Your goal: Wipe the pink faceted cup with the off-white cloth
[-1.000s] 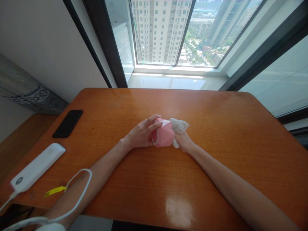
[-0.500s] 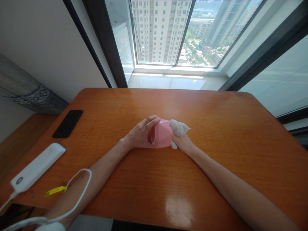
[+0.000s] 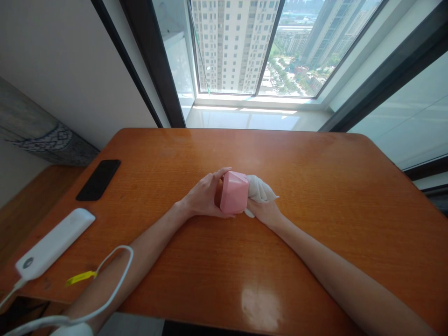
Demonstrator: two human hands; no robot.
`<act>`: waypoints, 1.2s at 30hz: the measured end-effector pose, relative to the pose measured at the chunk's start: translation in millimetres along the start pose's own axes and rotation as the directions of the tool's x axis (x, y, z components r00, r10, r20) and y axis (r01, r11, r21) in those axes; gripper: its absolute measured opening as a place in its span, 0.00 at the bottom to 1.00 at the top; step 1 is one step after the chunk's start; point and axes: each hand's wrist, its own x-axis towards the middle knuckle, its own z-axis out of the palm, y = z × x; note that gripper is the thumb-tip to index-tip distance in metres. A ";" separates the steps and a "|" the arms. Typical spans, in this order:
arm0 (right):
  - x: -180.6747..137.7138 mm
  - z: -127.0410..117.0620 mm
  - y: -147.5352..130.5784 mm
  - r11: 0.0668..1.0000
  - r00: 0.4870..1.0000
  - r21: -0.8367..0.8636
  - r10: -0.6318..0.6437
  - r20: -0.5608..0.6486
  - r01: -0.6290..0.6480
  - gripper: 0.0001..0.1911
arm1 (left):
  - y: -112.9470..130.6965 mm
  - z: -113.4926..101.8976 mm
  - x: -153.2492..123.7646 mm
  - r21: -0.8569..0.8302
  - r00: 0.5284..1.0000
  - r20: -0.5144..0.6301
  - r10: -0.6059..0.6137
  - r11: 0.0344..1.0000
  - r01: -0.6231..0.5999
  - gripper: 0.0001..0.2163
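I see the pink faceted cup [image 3: 234, 192] at the middle of the table [image 3: 332, 177], tipped over in the left hand [image 3: 203, 198], whose fingers wrap around it. Touching the cup's right side is a bunched white cloth [image 3: 259, 190], clutched in the right hand [image 3: 268, 211]. Well left of the cup lies a black phone [image 3: 98, 179]. Left of the cup and nearer me, I see a white power bank [image 3: 52, 242] with its cable [image 3: 115, 275].
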 end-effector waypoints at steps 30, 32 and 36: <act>-6.8 -9.9 38.3 0.942 0.967 -0.219 -0.243 0.076 0.254 0.15 | -6.8 -6.1 4.6 0.002 0.983 0.155 0.102 0.995 -0.103 0.70; -6.4 -11.6 33.4 0.955 0.980 -0.220 -0.191 0.049 0.197 0.13 | -5.4 -5.6 4.4 -0.010 0.983 0.140 0.116 0.993 -0.116 0.74; -5.2 -11.3 18.4 0.981 0.994 -0.172 -0.096 -0.054 0.085 0.13 | -1.6 -5.1 4.2 -0.016 0.986 0.096 0.136 0.991 -0.135 0.74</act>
